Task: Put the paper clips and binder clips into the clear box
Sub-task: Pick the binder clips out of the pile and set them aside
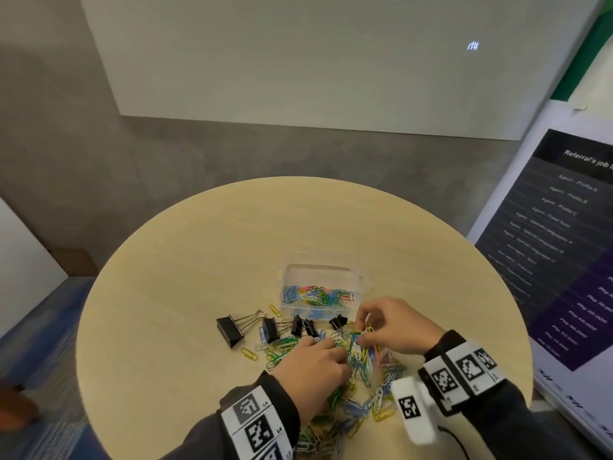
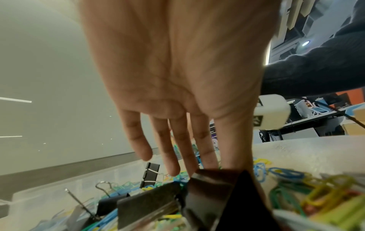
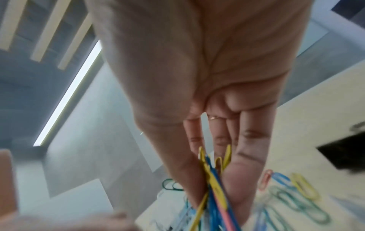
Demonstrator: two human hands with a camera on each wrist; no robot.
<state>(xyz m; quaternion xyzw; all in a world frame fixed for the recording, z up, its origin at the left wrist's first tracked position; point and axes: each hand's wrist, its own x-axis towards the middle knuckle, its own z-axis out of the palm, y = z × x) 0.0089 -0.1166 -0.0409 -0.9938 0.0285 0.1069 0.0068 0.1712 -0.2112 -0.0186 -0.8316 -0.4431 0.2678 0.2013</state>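
Coloured paper clips (image 1: 360, 355) partly under hands.

Poster (image 1: 560, 247), well right of right hand (image 1: 394, 327) fingers: white heading "Referral's job", cut off at frame edge. Rows under it: "Agent Profile A", "Agent Profile B", "Agent Profile C"; lower rows too blurred to read. Purple column beside them: "Php" amounts, digits unclear.

Same poster in left wrist view (image 2: 213, 132), glimpsed between left hand (image 2: 177, 93) fingers: fragment "10,000".

Wrist bands (image 1: 255, 423): black-and-white square code markers, tiny labels "L4", "L5" beside them.

Wall (image 1: 472, 45): small bright mark, illegible.
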